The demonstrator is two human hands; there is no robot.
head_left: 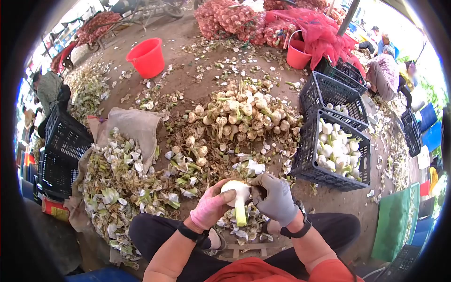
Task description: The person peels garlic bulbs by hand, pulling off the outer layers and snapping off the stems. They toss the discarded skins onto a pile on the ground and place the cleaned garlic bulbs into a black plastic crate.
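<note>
My left hand (212, 205), in a pink glove with bare fingertips, is closed around a white garlic bulb (238, 193). The bulb's cut green stem points down toward me. At the bulb's right side, my right hand (276, 198) in a grey glove has its fingers curled in. Something small and dark shows by those fingertips, too hidden to name. Beyond both hands lies a heap of untrimmed garlic bulbs (244, 115) with brownish skins. A black crate (329, 171) to the right holds peeled white bulbs.
Peeled skins (124, 183) pile up at left beside a burlap cloth (134, 129). Black crates (61, 145) stand farther left. A red bucket (146, 57) and another red bucket (299, 55) stand behind the heap. Net sacks of bulbs (230, 21) line the back. Other people sit at both sides.
</note>
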